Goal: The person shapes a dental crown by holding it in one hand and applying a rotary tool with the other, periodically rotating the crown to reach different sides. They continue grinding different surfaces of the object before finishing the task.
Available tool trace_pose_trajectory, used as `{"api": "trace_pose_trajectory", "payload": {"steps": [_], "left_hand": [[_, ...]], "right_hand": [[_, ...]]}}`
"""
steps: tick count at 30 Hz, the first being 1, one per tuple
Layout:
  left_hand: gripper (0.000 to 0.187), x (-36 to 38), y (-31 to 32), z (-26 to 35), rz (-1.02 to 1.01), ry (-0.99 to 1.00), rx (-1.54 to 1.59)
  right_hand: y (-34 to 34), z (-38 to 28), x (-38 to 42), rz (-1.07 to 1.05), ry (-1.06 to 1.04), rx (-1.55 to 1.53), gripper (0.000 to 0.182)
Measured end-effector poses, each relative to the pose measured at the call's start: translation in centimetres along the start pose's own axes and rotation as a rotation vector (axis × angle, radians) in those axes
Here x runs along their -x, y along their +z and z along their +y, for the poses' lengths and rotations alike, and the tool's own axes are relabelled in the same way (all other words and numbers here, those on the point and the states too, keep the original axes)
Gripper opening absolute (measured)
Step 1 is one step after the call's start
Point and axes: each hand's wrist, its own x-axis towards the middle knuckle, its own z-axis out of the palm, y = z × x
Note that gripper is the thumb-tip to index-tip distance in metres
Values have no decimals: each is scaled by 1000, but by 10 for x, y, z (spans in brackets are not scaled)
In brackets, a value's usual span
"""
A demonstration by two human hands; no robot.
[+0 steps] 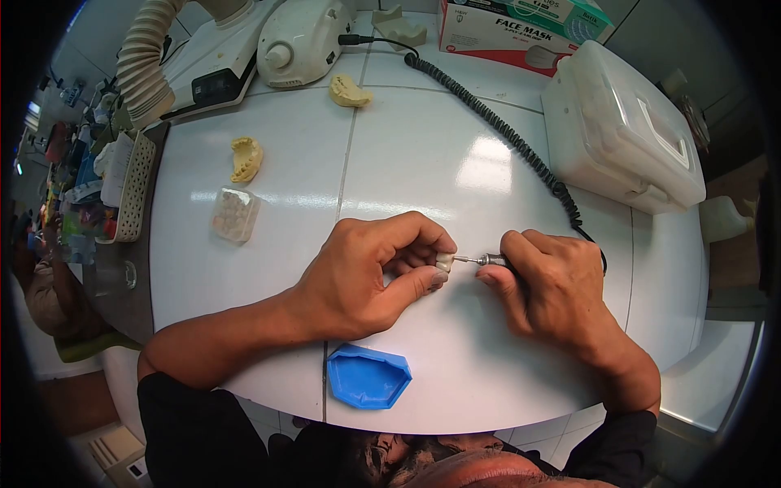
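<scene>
Near the middle of the white tabletop, my left hand point(370, 272) pinches a small whitish tooth-like piece point(444, 262) between thumb and fingers. My right hand point(549, 285) is wrapped round a rotary handpiece point(495, 260) with a metal collar. Its thin bit points left and its tip meets the small piece, or lies right beside it; contact is too small to tell. A coiled black cord point(504, 126) runs from the back to beside my right hand. Below my left hand lies a blue tray point(370, 378).
Yellow dental casts point(246, 159) point(350, 91) and a clear box point(235, 215) lie left and back. Behind stand a white control unit point(299, 45), a ribbed hose point(146, 65) and a mask box point(496, 37). A white case point(622, 126) stands right, a basket point(137, 187) left.
</scene>
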Motion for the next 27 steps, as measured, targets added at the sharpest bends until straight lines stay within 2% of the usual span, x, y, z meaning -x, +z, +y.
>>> {"api": "trace_pose_trajectory", "payload": {"steps": [27], "left_hand": [[23,-1,-3,3,-41,-49,31]], "right_hand": [[1,1,-1,20,-38,-9,47]]}}
